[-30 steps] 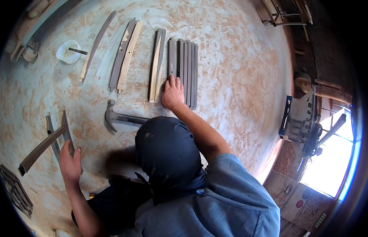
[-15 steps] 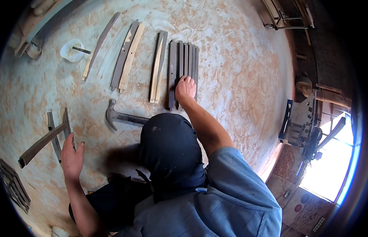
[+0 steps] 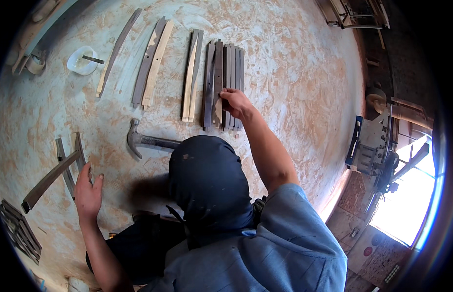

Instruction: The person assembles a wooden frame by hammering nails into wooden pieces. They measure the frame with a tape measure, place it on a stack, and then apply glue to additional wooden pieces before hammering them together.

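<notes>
My right hand [image 3: 236, 102] reaches forward to a row of several dark wooden slats [image 3: 231, 73] lying side by side on the dusty floor. Its fingers are curled on one dark slat [image 3: 217, 68] near that slat's lower end. My left hand [image 3: 88, 192] rests open with fingers spread on the floor at the left. It lies just right of a few crossed dark wooden pieces [image 3: 56, 170] and holds nothing. A hammer [image 3: 139, 141] lies between the two hands, its handle partly hidden by my dark-capped head.
Pairs of pale and dark curved slats [image 3: 153, 63] [image 3: 191, 73] and a thin curved strip [image 3: 117, 48] lie to the left of the row. A white bowl [image 3: 82, 61] holds a stick. Stacked dark slats [image 3: 19, 231] sit at lower left, a machine [image 3: 372, 146] at right.
My right hand went from lying flat on the slats to curling its fingers on one, a little further right. My left hand came off the crossed pieces and rests beside them.
</notes>
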Tool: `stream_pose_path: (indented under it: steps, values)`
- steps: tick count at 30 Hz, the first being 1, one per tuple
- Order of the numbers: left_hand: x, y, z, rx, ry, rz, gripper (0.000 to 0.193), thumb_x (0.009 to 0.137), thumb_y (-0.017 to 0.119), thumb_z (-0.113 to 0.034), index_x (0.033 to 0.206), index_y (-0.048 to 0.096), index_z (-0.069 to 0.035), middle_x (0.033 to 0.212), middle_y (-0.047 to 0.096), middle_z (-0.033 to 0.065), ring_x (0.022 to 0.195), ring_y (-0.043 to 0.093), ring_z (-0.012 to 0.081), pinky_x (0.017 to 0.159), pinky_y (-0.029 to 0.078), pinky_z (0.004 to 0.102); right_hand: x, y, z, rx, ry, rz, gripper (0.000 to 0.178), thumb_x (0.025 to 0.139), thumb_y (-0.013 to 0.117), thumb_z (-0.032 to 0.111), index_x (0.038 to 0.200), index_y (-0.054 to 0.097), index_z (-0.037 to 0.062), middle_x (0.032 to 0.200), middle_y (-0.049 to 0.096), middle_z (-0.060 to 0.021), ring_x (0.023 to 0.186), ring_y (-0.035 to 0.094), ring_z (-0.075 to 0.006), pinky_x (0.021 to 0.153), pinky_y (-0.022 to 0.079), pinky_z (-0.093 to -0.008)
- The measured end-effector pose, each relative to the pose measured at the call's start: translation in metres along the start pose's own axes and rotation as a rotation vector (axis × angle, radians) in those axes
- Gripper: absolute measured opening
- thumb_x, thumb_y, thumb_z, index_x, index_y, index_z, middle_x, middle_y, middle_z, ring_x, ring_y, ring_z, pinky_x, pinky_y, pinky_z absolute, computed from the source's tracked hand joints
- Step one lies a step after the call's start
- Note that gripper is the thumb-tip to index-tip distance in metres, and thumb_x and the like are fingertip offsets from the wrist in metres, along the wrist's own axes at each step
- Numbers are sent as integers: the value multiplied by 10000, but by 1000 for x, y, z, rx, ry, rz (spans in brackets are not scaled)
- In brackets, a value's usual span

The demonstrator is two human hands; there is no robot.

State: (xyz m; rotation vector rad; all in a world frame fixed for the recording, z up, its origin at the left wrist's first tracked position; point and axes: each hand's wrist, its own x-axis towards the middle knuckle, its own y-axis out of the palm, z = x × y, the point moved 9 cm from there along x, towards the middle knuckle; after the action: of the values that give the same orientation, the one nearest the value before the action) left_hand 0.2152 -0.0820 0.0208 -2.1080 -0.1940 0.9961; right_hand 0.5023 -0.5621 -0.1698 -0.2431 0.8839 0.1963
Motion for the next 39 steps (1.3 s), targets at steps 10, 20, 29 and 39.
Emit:
stream_pose_path:
  steps: [10, 20, 29, 39]
  values:
    - [7, -2, -36, -137, 150, 1, 508, 900, 618, -120, 1376, 472, -14, 1296, 569, 205, 1168, 575, 307, 975, 464, 386, -87, 100, 89, 365, -141, 343, 50, 951, 575, 124, 974, 549, 88, 791, 507, 23, 681, 489, -107, 666, 435, -293]
    - [8, -4, -83, -795, 261, 160, 520, 919, 556, 9, 1420, 420, -6, 1292, 557, 135, 1171, 557, 199, 970, 466, 314, -178, 245, 166, -50, -341, 807, 260, 930, 604, 73, 1189, 596, 74, 1010, 647, 26, 889, 573, -65, 786, 466, -237]
    - [6, 10, -78, -1328, 203, 128, 355, 936, 599, -66, 1270, 511, 17, 1216, 623, 145, 1103, 595, 206, 980, 455, 346, -239, 329, 143, -753, -464, 1237, 273, 879, 642, 163, 1138, 646, 75, 991, 681, -61, 921, 611, -179, 813, 478, -369]
    - [6, 2, -57, -995, 99, -1, 256, 949, 624, -148, 1142, 565, 9, 1020, 675, 107, 954, 618, 152, 888, 477, 295, -73, 38, 69, -990, -314, -380, 451, 866, 609, 290, 1207, 571, -2, 1172, 607, -243, 1101, 574, -426, 954, 472, -460]
